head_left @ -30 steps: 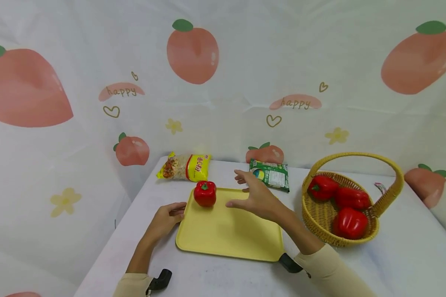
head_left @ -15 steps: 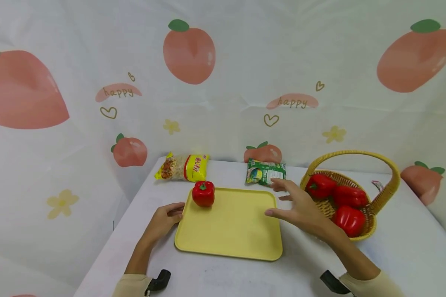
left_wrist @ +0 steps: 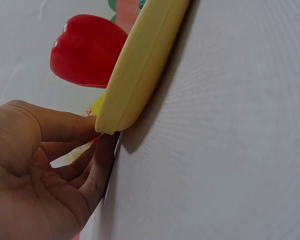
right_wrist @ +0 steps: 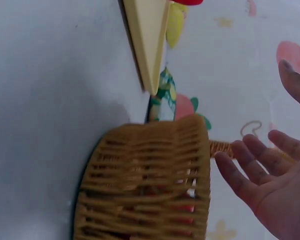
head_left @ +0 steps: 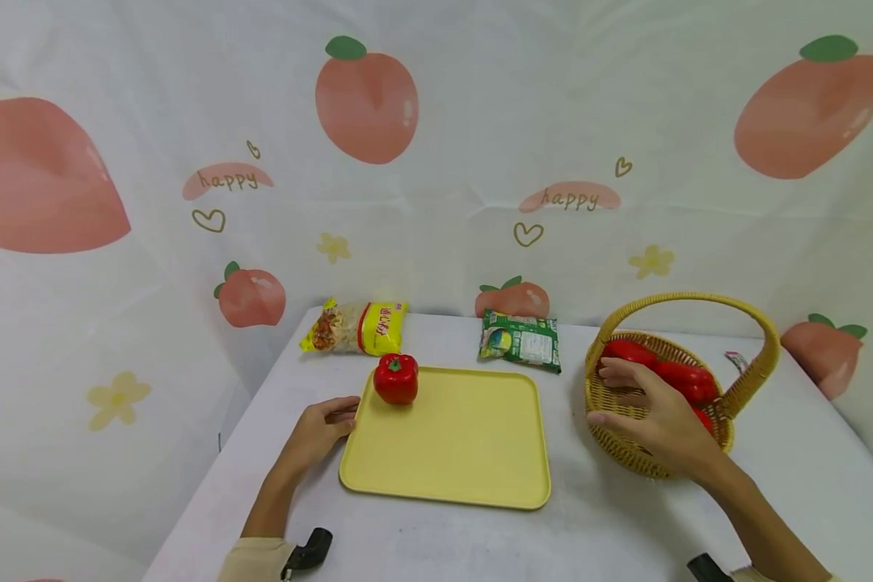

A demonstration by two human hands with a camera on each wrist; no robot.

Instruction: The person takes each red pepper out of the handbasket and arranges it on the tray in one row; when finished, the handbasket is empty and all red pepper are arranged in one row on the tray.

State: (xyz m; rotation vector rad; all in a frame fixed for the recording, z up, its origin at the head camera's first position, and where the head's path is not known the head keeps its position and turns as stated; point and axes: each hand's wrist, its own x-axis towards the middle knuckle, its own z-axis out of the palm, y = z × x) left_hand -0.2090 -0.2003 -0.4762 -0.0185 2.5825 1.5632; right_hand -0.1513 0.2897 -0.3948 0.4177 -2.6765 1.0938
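In the head view my left hand (head_left: 314, 436) is at the left edge of a yellow tray (head_left: 458, 444). The left wrist view shows its thumb on the tray's rim and fingertips below, pinching the corner (left_wrist: 112, 112). One red bell pepper (head_left: 396, 380) sits in the tray's back left corner. My right hand (head_left: 658, 424) hovers over a wicker basket (head_left: 618, 447), fingers spread and holding nothing. Red bell peppers (head_left: 687, 380) lie inside the basket, partly hidden by that hand. From the right wrist, the hand (right_wrist: 270, 185) appears above the basket's rim (right_wrist: 202, 165).
Behind the tray lie a yellow bag of dry food (head_left: 356, 327) and a green packet (head_left: 521, 339). The basket's tall arched handle (head_left: 687, 297) rises over its opening. A printed cloth (head_left: 436, 121) hangs behind the white table (head_left: 436, 550).
My right hand has moved right, from above the tray to above the basket, fingers staying spread. The left hand stays at the tray's edge, and the pepper on the tray has not moved.
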